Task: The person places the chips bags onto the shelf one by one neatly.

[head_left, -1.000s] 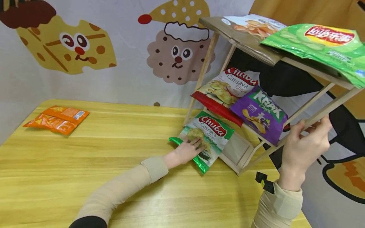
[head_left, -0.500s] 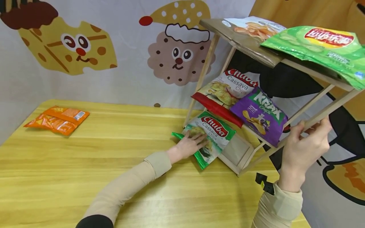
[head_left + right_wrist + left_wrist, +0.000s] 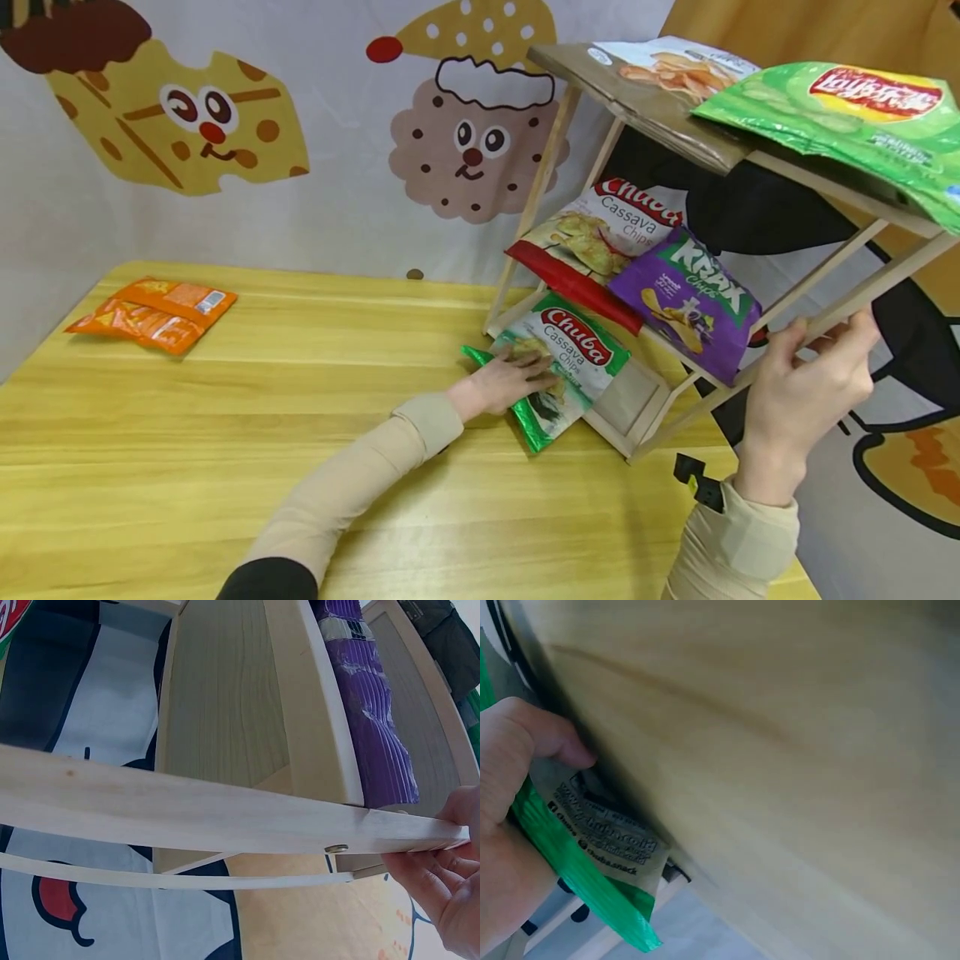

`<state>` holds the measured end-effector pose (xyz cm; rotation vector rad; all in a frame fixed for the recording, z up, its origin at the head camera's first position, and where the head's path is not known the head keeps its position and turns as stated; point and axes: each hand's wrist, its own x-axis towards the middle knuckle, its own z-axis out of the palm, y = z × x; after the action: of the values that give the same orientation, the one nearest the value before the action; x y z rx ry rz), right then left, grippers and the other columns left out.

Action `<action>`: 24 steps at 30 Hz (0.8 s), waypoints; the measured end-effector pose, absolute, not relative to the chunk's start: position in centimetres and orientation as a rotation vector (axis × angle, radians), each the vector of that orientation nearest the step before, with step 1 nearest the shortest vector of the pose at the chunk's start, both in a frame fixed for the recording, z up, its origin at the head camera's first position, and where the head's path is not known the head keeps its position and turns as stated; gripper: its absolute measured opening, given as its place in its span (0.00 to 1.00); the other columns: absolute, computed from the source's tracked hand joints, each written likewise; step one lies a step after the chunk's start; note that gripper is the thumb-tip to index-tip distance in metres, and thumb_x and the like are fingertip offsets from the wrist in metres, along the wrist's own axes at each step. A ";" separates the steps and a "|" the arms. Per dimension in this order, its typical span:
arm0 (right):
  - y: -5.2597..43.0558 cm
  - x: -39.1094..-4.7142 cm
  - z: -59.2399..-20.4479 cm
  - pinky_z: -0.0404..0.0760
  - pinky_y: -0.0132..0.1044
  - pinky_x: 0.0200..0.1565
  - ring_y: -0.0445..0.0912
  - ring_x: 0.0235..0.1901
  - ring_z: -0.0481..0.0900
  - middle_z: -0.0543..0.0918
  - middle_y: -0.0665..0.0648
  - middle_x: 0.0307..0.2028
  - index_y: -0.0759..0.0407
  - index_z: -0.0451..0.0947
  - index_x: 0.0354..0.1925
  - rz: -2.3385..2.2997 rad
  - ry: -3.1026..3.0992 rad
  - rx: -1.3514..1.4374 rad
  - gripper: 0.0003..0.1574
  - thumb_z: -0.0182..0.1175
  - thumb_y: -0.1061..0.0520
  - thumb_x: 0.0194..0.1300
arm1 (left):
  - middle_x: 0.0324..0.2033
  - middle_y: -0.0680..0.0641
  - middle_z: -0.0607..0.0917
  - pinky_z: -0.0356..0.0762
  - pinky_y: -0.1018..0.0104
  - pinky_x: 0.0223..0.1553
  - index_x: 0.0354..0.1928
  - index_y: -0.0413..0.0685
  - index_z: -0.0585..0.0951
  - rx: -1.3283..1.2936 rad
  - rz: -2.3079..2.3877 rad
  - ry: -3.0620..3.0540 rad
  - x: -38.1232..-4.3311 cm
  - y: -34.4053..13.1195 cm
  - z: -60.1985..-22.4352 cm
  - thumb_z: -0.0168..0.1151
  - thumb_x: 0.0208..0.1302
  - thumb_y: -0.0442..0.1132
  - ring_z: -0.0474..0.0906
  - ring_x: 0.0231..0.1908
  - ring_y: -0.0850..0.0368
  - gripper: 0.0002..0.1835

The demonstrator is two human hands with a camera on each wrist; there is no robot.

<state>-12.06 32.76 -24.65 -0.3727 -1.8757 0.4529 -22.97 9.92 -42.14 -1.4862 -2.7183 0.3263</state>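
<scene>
My left hand point(image 3: 513, 382) lies over a green-and-white bag of Chuba cassava chips point(image 3: 592, 367), fingers stretched across its front. The bag's upper part is on the bottom tier of a small wooden shelf point(image 3: 651, 417); its green lower end sticks out over the table. In the left wrist view, the thumb point(image 3: 566, 742) lies against the chip bag point(image 3: 607, 825), and the other fingers are out of sight. My right hand point(image 3: 813, 400) grips a front post of the shelf. From the right wrist view, the fingers point(image 3: 435, 881) curl round that wooden post point(image 3: 285, 821).
On the middle tier sit a red Chuba bag point(image 3: 600, 237) and a purple Krax bag point(image 3: 690, 304). A green Lay's bag point(image 3: 847, 117) and a white chip bag point(image 3: 678, 67) lie on top. An orange bag point(image 3: 161, 312) is at the table's point(image 3: 187, 467) far left.
My left hand and the green Chuba bag have shifted slightly right, a little further onto the bottom tier. The right hand keeps its hold on the post.
</scene>
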 end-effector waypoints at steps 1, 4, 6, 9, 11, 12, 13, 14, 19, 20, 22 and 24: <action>32.8 -12.1 -24.6 0.71 0.13 0.44 0.20 0.35 0.61 0.83 0.63 0.48 0.45 0.67 0.60 0.454 -1.875 -0.373 0.21 0.48 0.48 0.69 | 0.76 0.52 0.47 0.59 0.44 0.69 0.74 0.66 0.47 -1.483 0.322 -2.719 -23.0 10.0 -42.1 0.61 0.63 0.40 0.44 0.75 0.52 0.44; 32.7 -12.1 -24.6 0.70 0.12 0.42 0.20 0.35 0.61 0.83 0.63 0.47 0.45 0.67 0.60 0.455 -1.880 -0.377 0.21 0.48 0.48 0.69 | 0.76 0.52 0.47 0.58 0.43 0.70 0.74 0.68 0.48 -1.475 0.290 -2.765 -23.3 10.3 -41.7 0.61 0.63 0.40 0.44 0.75 0.52 0.44; 32.7 -12.1 -24.6 0.69 0.10 0.40 0.19 0.34 0.61 0.83 0.63 0.47 0.45 0.67 0.60 0.452 -1.882 -0.374 0.21 0.48 0.49 0.70 | 0.76 0.53 0.47 0.57 0.43 0.70 0.74 0.70 0.49 -1.470 0.255 -2.802 -23.6 10.4 -41.5 0.61 0.62 0.39 0.45 0.75 0.53 0.43; 32.7 -12.1 -24.6 0.67 0.09 0.38 0.19 0.34 0.60 0.83 0.63 0.47 0.44 0.66 0.60 0.448 -1.885 -0.371 0.21 0.48 0.48 0.70 | 0.76 0.54 0.46 0.55 0.43 0.71 0.74 0.69 0.50 -1.466 0.199 -2.854 -24.0 10.6 -41.3 0.59 0.63 0.40 0.45 0.75 0.54 0.42; 32.7 -12.0 -24.6 0.67 0.09 0.39 0.19 0.34 0.60 0.83 0.64 0.47 0.44 0.66 0.60 0.447 -1.884 -0.370 0.21 0.48 0.48 0.70 | 0.76 0.54 0.47 0.55 0.43 0.71 0.74 0.67 0.50 -1.456 0.172 -2.880 -24.2 10.7 -41.1 0.58 0.64 0.40 0.46 0.75 0.54 0.41; 32.7 -12.0 -24.6 0.67 0.10 0.39 0.19 0.34 0.60 0.83 0.64 0.47 0.44 0.66 0.60 0.447 -1.884 -0.371 0.21 0.48 0.48 0.70 | 0.76 0.54 0.47 0.54 0.43 0.71 0.74 0.66 0.50 -1.448 0.158 -2.892 -24.4 10.8 -41.1 0.58 0.64 0.40 0.47 0.75 0.55 0.41; 32.7 -12.0 -24.6 0.67 0.10 0.39 0.19 0.34 0.60 0.83 0.64 0.47 0.44 0.66 0.60 0.447 -1.883 -0.372 0.21 0.48 0.48 0.70 | 0.76 0.55 0.48 0.55 0.44 0.71 0.74 0.65 0.50 -1.444 0.144 -2.894 -24.5 10.9 -41.0 0.57 0.65 0.40 0.49 0.74 0.55 0.40; 32.7 -12.0 -24.6 0.68 0.10 0.40 0.19 0.34 0.60 0.83 0.64 0.47 0.44 0.67 0.60 0.448 -1.881 -0.370 0.21 0.48 0.48 0.70 | 0.75 0.55 0.49 0.56 0.45 0.71 0.74 0.63 0.51 -1.440 0.137 -2.885 -24.6 11.0 -41.0 0.56 0.66 0.40 0.51 0.74 0.55 0.39; 32.8 -12.0 -24.8 0.68 0.11 0.41 0.20 0.34 0.61 0.83 0.64 0.47 0.45 0.67 0.60 0.454 -1.878 -0.365 0.21 0.48 0.48 0.70 | 0.66 0.58 0.71 0.79 0.63 0.51 0.67 0.66 0.67 -1.441 0.175 -2.655 -25.0 11.0 -41.5 0.54 0.68 0.38 0.76 0.57 0.58 0.27; 32.8 -12.0 -24.8 0.68 0.11 0.41 0.19 0.34 0.61 0.83 0.64 0.47 0.45 0.67 0.60 0.455 -1.878 -0.364 0.21 0.48 0.49 0.70 | 0.63 0.58 0.75 0.81 0.67 0.42 0.65 0.67 0.70 -1.440 0.200 -2.593 -25.0 11.0 -41.5 0.54 0.68 0.38 0.80 0.51 0.60 0.25; 32.8 -12.0 -24.8 0.67 0.10 0.40 0.19 0.34 0.61 0.83 0.64 0.47 0.44 0.67 0.60 0.452 -1.878 -0.363 0.21 0.48 0.49 0.69 | 0.55 0.59 0.81 0.78 0.72 0.28 0.60 0.67 0.75 -1.420 0.250 -2.472 -25.1 10.9 -41.6 0.56 0.67 0.38 0.82 0.37 0.63 0.22; 32.8 -12.0 -24.8 0.67 0.10 0.40 0.19 0.34 0.61 0.83 0.64 0.47 0.44 0.67 0.60 0.449 -1.879 -0.359 0.21 0.48 0.50 0.69 | 0.54 0.60 0.82 0.72 0.74 0.20 0.59 0.67 0.76 -1.367 0.293 -2.381 -25.3 10.7 -41.4 0.58 0.65 0.37 0.81 0.32 0.64 0.22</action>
<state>-11.99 32.83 -24.84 -0.3591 -1.8788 0.4494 -25.30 10.74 -41.42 -1.3665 -2.3811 0.2928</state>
